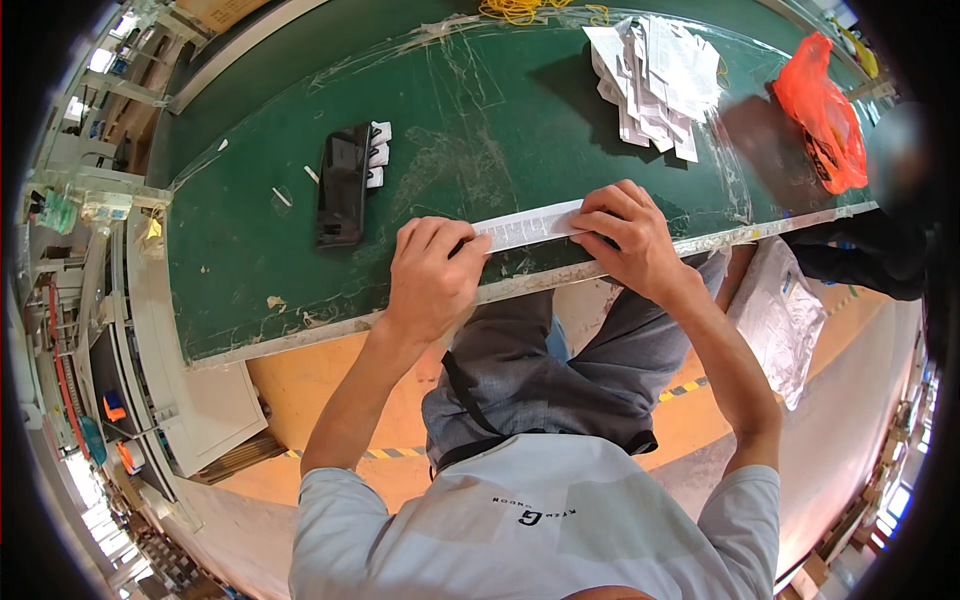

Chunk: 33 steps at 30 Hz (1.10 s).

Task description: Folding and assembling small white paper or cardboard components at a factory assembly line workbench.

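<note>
Head view: left hand [432, 275] and right hand [628, 238] apart, each pressing one end of paper strip [528, 224] at table's [250, 290] near edge; paper pile [660, 80] waits far right.

Light grey short-sleeved T-shirt [520, 530], small dark lettering across chest. Dark grey trousers [540, 380], black strap [465, 395] running diagonally over the lap. Forearms bare; no gloves, watch or rings seen.

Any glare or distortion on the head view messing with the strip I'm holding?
Head view: fisheye bends the table edge; glare streaks on the green mat's plastic film, none on the white paper strip; left hand and right hand sharp; blurred patch at right rim.
</note>
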Motion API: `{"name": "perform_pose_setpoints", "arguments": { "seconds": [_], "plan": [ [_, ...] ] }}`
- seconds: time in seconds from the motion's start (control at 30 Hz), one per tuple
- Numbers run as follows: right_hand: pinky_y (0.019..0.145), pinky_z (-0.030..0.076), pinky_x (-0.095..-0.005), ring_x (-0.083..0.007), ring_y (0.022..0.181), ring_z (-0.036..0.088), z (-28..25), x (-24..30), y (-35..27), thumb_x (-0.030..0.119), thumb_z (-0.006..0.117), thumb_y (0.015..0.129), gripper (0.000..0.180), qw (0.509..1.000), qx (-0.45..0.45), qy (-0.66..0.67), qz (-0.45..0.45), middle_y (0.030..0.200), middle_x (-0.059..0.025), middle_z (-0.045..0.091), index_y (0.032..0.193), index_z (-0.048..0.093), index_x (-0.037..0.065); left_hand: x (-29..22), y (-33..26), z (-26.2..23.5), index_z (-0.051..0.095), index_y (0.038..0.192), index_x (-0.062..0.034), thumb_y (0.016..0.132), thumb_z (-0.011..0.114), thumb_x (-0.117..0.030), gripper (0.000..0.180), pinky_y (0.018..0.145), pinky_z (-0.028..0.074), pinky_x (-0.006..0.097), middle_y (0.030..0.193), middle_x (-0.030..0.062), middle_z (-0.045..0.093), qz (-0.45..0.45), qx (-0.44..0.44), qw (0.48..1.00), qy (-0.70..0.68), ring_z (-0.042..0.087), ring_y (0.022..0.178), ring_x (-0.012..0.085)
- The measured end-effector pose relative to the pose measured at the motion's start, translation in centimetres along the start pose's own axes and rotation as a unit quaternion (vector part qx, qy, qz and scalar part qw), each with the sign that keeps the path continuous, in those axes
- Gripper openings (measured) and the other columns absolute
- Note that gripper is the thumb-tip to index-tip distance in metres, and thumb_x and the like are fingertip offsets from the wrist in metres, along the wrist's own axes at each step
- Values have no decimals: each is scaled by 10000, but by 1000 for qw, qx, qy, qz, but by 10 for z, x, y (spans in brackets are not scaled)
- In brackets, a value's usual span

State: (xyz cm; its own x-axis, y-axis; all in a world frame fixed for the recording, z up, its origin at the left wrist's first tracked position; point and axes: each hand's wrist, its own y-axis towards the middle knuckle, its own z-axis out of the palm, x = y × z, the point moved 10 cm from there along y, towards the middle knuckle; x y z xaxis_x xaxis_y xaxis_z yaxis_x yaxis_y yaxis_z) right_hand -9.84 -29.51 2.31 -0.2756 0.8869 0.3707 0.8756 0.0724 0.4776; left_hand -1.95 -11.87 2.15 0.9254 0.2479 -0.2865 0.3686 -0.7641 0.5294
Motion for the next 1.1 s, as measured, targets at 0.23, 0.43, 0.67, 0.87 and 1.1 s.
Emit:
{"name": "perform_pose_setpoints", "arguments": {
  "seconds": [0.23, 0.43, 0.67, 0.87, 1.1],
  "plan": [
    [797, 493, -406, -289, 893, 589, -1, -28, -2, 114, 819, 834, 122, 989, -3, 90, 118, 961, -81, 628, 892, 743, 39, 23, -8, -5, 763, 874, -96, 797, 847, -134, 120, 813, 417, 370, 865, 6, 631, -160, -26, 986, -39, 592, 881, 221],
    [771, 491, -419, -317, 866, 577, 3, -33, 3, 112, 796, 857, 141, 983, -23, 43, 180, 941, -109, 600, 849, 702, 8, 36, -4, 2, 708, 815, -86, 836, 823, -151, 134, 784, 399, 383, 798, 11, 583, -241, -20, 970, -29, 567, 826, 221],
    [773, 492, -428, -323, 861, 579, 4, -28, 5, 118, 785, 862, 162, 981, -34, 10, 190, 947, -115, 593, 817, 676, 6, 36, 3, 5, 652, 789, -85, 850, 800, -155, 174, 766, 386, 383, 760, 12, 547, -246, 6, 969, 8, 557, 789, 215],
    [773, 497, -436, -327, 863, 581, 6, -26, 8, 122, 775, 873, 167, 983, -26, -33, 180, 943, -117, 585, 820, 670, 4, 34, 4, 7, 636, 780, -87, 851, 789, -145, 178, 763, 382, 385, 762, 11, 545, -244, 3, 970, 16, 555, 785, 215],
    [798, 486, -435, -329, 904, 579, 14, -24, 7, 129, 782, 869, 179, 983, 3, -55, 176, 983, -114, 578, 952, 656, 34, 38, 4, 5, 643, 887, -110, 839, 794, -150, 163, 776, 385, 384, 764, -3, 526, -260, 18, 965, 11, 557, 794, 206]
  ]
}}
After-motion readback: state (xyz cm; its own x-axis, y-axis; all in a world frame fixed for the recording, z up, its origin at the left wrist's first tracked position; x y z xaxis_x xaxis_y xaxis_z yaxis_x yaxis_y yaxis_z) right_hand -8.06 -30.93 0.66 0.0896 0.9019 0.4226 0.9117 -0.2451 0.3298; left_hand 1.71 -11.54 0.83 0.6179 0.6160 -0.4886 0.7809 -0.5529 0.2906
